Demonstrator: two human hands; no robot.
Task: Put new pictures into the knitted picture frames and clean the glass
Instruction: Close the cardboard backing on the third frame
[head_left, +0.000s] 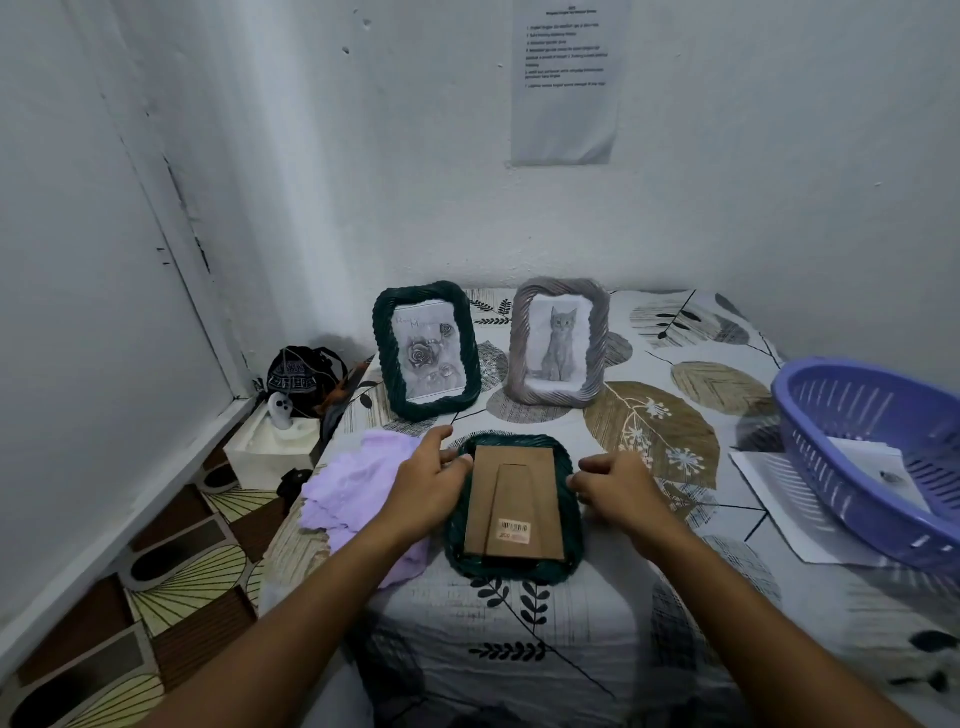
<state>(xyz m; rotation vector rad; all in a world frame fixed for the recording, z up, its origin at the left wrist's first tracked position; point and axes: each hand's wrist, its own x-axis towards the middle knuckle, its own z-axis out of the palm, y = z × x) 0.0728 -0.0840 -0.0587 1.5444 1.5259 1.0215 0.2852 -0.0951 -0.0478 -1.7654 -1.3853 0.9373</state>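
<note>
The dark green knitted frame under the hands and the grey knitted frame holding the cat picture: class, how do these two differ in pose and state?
The dark green knitted frame under the hands lies flat and face down, its brown cardboard back showing; the grey knitted frame with the cat picture stands upright, facing the camera. The left hand and right hand touch the green frame's sides; the grey one stands untouched. Both are rectangular with rounded corners and sit on the leaf-patterned cloth.

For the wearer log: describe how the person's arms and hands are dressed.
Both forearms are bare, with no sleeves in view. The left hand and right hand wear no gloves; no rings, watch or bracelets show on them.
</note>
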